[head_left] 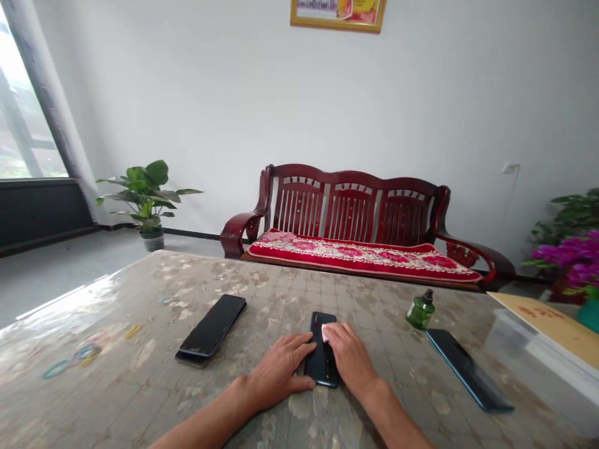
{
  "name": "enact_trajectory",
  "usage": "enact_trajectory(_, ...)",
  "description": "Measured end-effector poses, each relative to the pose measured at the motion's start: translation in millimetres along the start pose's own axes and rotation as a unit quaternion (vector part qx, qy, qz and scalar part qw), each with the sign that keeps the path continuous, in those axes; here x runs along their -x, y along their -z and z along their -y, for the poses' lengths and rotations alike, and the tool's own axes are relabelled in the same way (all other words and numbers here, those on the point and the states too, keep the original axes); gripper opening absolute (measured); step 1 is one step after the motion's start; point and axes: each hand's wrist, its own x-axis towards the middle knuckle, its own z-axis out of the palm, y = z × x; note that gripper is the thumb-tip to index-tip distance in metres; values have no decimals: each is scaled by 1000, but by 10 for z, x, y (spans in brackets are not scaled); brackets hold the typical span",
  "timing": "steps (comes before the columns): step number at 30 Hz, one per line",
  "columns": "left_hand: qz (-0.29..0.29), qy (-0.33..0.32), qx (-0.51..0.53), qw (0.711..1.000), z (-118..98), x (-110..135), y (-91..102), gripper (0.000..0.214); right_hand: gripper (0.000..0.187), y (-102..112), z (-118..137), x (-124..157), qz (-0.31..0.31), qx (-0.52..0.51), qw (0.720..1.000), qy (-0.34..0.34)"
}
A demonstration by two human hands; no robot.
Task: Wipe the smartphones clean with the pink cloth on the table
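Note:
A dark smartphone (322, 368) lies back up on the table in front of me, its camera strip at the far end. From its left side my left hand (283, 368) holds it, fingers on the long edge and thumb at the near corner. My right hand (349, 355) is closed over a small pale pink cloth (324, 332), pressed against the phone's back. The right fingers are curled and hide part of the phone. Left of my hands is a stack of dark phones (213, 327). Another phone (468, 369) lies at the right.
A small green bottle with a black cap (421, 310) stands near the right phone. Colourful rubber bands (84, 355) lie at the left of the patterned table (262, 293). A clear plastic box (538, 355) sits at the right edge beneath a tan envelope (547, 315). Behind stands a wooden bench (353, 206).

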Motion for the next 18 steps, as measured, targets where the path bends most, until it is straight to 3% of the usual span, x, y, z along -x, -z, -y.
enact_trajectory(6, -27, -3, 13, 1000, 33, -23, -48, 62, 22, 50, -20, -99, 31, 3, 1000, -3)
enact_trajectory(14, -39, -3, 26, 999, 43, -28, -65, 61, 24, -31, -118, -443, 30, 49, 998, -21)
enact_trajectory(18, -53, -7, 26, 998, 77, -30, -110, 63, 24, -10, -43, -381, 40, 57, 998, -10)
